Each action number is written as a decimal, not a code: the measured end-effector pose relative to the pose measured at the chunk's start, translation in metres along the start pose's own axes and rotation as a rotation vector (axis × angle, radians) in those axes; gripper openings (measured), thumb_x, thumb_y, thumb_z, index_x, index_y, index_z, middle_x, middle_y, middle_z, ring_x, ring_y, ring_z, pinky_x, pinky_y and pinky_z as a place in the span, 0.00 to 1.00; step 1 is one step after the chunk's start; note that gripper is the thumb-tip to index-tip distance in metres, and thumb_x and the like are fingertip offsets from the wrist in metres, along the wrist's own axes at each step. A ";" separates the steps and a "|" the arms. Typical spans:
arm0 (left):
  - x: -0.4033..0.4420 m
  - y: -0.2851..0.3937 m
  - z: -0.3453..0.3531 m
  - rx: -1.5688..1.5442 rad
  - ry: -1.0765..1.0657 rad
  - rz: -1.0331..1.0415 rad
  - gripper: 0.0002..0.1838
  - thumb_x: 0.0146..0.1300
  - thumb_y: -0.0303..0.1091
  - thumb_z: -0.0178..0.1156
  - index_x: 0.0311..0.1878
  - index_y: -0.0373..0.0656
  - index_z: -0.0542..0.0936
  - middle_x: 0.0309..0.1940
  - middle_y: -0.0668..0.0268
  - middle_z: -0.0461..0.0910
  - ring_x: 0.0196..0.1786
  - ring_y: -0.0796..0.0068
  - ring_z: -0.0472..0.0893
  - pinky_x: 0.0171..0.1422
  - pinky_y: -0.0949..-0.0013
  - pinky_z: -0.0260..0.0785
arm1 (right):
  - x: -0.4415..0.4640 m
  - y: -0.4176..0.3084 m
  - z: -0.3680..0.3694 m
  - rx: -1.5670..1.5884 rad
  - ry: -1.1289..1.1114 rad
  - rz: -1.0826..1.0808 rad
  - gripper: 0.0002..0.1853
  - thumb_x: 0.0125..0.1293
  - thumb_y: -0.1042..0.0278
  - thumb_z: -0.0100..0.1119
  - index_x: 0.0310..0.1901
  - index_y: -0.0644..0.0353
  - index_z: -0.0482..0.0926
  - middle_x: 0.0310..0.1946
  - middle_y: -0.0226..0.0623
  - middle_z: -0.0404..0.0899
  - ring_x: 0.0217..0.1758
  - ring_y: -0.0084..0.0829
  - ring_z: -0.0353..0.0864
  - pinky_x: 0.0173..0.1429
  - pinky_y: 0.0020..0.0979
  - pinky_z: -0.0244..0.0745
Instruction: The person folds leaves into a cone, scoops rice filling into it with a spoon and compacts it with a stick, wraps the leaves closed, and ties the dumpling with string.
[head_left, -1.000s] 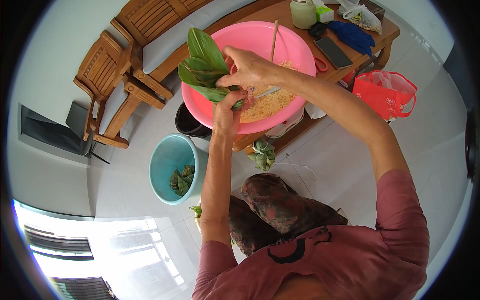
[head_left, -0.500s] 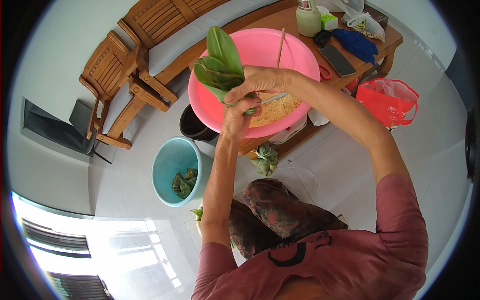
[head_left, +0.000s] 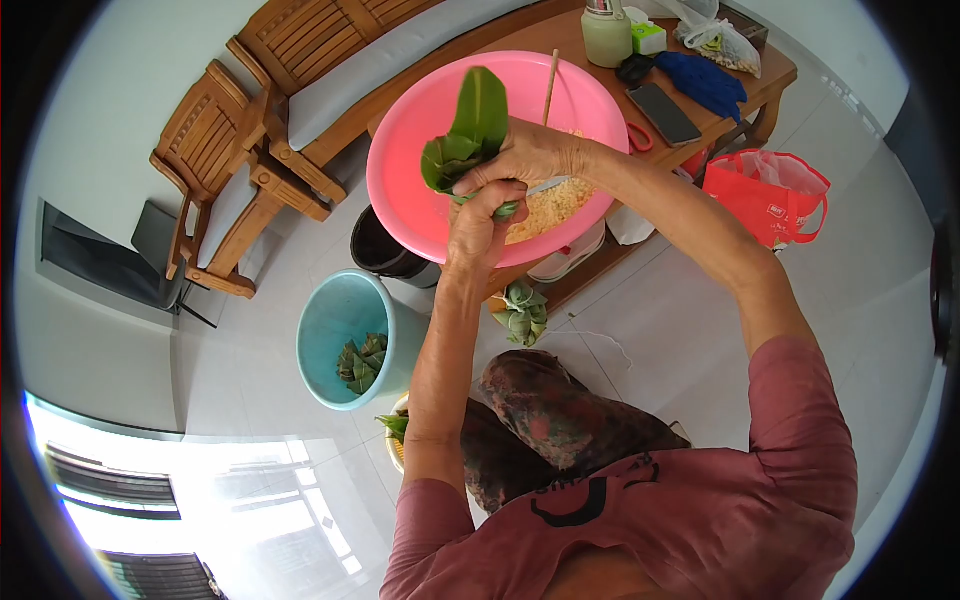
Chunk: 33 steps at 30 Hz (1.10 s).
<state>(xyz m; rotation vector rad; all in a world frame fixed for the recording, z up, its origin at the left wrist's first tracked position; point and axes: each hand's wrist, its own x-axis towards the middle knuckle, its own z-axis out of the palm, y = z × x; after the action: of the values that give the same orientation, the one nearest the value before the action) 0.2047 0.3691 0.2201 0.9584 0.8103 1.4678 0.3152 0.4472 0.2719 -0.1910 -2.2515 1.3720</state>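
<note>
Green leaves [head_left: 478, 118], folded together with one tall tip standing up, are held over the pink basin [head_left: 400, 190]. My left hand [head_left: 478, 222] is closed around their lower end. Just above it, my right hand [head_left: 530, 155] grips the side of the same leaves, its thumb pressed near the fold. Pale yellow grain [head_left: 548, 212] lies in the basin below and right of my hands, partly hidden by them. A wooden stick [head_left: 551, 88] leans in the basin, and a light flat blade or handle shows beside my right wrist.
A blue bucket [head_left: 325, 335] with wrapped leaf bundles [head_left: 362, 364] stands left of my knees. More tied bundles [head_left: 521, 314] hang by the wooden table [head_left: 780, 78]. On it lie red scissors [head_left: 640, 138], a phone [head_left: 664, 113] and a blue cloth [head_left: 705, 84]. A red bag [head_left: 768, 195] is at right.
The leaves have drawn together into a narrower, more upright shape and moved right. Both hands have closed in around them, with my left hand shifted right.
</note>
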 end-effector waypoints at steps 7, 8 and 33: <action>0.003 -0.014 -0.018 -0.104 -0.028 0.058 0.10 0.53 0.31 0.61 0.37 0.39 0.75 0.31 0.64 0.75 0.34 0.71 0.75 0.33 0.70 0.67 | -0.004 0.001 -0.009 -0.012 -0.242 -0.130 0.20 0.51 0.75 0.57 0.49 0.56 0.77 0.45 0.37 0.79 0.51 0.31 0.76 0.57 0.31 0.69; 0.002 -0.015 -0.022 -0.145 -0.076 0.090 0.12 0.53 0.34 0.62 0.39 0.40 0.75 0.33 0.64 0.76 0.35 0.71 0.76 0.34 0.70 0.68 | -0.007 0.000 -0.009 -0.027 -0.249 -0.231 0.20 0.52 0.74 0.56 0.50 0.56 0.77 0.46 0.38 0.78 0.53 0.33 0.74 0.59 0.33 0.67; -0.019 0.013 -0.005 -0.510 -0.392 0.030 0.39 0.56 0.64 0.51 0.57 0.36 0.64 0.50 0.60 0.69 0.52 0.66 0.70 0.52 0.59 0.67 | -0.022 0.010 0.003 -0.096 -0.017 -0.347 0.14 0.55 0.68 0.57 0.45 0.51 0.78 0.46 0.31 0.69 0.50 0.28 0.69 0.54 0.30 0.65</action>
<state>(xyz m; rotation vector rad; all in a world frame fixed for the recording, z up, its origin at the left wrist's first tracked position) 0.1948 0.3490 0.2274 0.8241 0.1224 1.3572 0.3321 0.4418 0.2549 0.1741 -2.2364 1.0869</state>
